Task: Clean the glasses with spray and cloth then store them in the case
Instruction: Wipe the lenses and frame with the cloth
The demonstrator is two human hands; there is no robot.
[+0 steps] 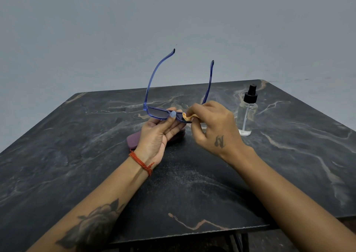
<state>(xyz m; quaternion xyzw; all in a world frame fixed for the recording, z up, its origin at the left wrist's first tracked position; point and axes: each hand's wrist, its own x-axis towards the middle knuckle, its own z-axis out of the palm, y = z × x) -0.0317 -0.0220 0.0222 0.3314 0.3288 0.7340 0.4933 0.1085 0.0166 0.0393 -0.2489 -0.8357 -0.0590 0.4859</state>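
The blue translucent plastic glasses [163, 113] hang above the dark marble table [77, 155], front bar left-to-right, my left hand [159, 134] pinching the bridge, my right hand [210, 124] pinching the small orange cloth [186, 116] on the nearer lens.

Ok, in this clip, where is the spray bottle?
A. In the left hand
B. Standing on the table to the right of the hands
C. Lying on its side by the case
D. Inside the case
B: the spray bottle stands upright on the table, right of the right hand, touched by neither hand.
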